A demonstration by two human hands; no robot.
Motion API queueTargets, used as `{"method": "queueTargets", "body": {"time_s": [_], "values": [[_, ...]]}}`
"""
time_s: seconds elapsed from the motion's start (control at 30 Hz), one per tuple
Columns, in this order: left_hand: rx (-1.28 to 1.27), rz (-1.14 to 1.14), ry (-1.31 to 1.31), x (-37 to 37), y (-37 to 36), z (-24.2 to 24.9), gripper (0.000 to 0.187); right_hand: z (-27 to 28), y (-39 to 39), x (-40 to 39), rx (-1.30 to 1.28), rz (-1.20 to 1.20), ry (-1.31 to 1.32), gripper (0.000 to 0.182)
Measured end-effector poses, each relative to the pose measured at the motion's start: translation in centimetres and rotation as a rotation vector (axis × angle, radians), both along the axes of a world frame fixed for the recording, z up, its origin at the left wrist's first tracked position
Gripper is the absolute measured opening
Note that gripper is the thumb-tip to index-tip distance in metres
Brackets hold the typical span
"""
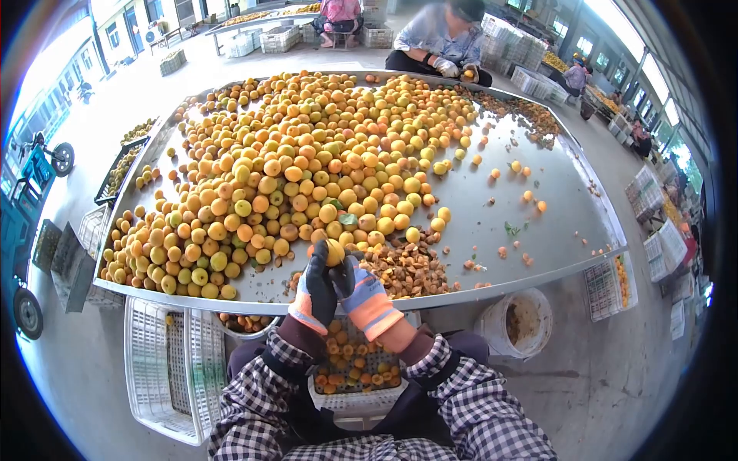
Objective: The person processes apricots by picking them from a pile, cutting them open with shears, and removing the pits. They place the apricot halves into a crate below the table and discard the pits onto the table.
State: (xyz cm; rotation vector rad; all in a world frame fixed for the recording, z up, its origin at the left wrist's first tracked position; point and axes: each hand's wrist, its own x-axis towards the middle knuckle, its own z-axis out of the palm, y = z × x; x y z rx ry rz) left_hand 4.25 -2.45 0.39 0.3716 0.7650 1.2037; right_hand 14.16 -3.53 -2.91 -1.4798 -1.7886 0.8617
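Both my hands, in dark-palmed gloves with orange and lilac backs, meet over the near edge of the metal table. Between the fingers of my left hand [315, 288] is a yellow-orange apricot [335, 253]. My right hand [366, 298] is closed against its right side; whether it holds a tool is hidden. Just beyond my hands a large heap of whole apricots [307, 165] covers much of the table [530, 238]. A pile of brown apricot pits [411, 270] lies right of my hands. Below, a crate [357, 401] holds apricot halves [355, 361].
A white plastic crate [157, 369] stands at lower left, beside a bucket of fruit [244, 324]. At right are a white bucket [516, 324] and another crate [603, 288]. Across the table sits a person in gloves [442, 46], with more pits [523, 115] nearby.
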Motion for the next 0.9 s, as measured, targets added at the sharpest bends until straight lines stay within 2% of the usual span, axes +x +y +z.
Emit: {"method": "queueTargets", "body": {"time_s": [0.17, 0.23, 0.3, 0.33, 0.4, 0.47, 0.53, 0.57, 0.6, 0.67, 0.7, 0.83, 0.9], "values": [[-0.068, -0.018, -0.051, -0.8, 0.0, -0.8, 0.049, -1.7, 0.3, -0.7, 0.004, -0.024, -0.015, 0.033], [-0.129, 0.02, -0.023, -1.1, -0.2, -0.4, 0.049, -1.1, 0.0, -0.8, 0.02, 0.045, -0.182, 0.036], [0.053, -0.12, 0.033, -1.9, -0.4, -0.3, 0.052, -2.6, 0.8, -0.4, 0.061, 0.038, -0.159, 0.037], [0.053, -0.119, 0.033, -1.9, 0.0, -0.9, 0.052, -3.3, 1.1, -0.2, 0.103, 0.034, -0.136, 0.038], [0.273, 0.018, 0.35, -1.7, 1.1, -2.7, 0.051, 0.8, 0.6, 0.7, 0.062, 0.04, -0.153, 0.036], [0.537, -0.091, 0.613, -3.1, 1.3, -2.8, 0.036, 3.0, 0.4, 1.7, 0.019, 0.037, -0.169, 0.034], [0.583, -0.185, 0.483, -3.2, 0.8, -0.7, 0.036, 3.4, 0.3, 2.5, 0.118, 0.068, -0.139, 0.038], [0.617, -0.234, 0.505, -3.3, 1.0, -0.8, 0.041, 2.9, 0.3, 2.5, 0.151, 0.037, -0.177, 0.046], [0.617, -0.238, 0.506, -3.2, 1.0, -0.9, 0.041, 2.7, 0.3, 2.7, 0.151, 0.033, -0.175, 0.046], [0.545, -0.243, 0.405, -2.8, 1.0, -1.1, 0.048, 2.7, 0.6, 2.8, 0.031, 0.06, -0.19, 0.058], [0.52, -0.259, 0.345, -2.8, 1.1, -1.2, 0.049, 2.2, 0.8, 2.9, 0.062, 0.068, -0.192, 0.057], [0.349, -0.216, 0.399, -2.4, 1.1, -0.9, 0.048, 2.1, 1.0, 3.1, 0.155, 0.065, -0.221, 0.056], [0.355, -0.058, 0.464, -1.8, 1.2, -1.6, 0.047, 1.3, 1.2, 2.6, 0.134, 0.084, -0.228, 0.056]]}}
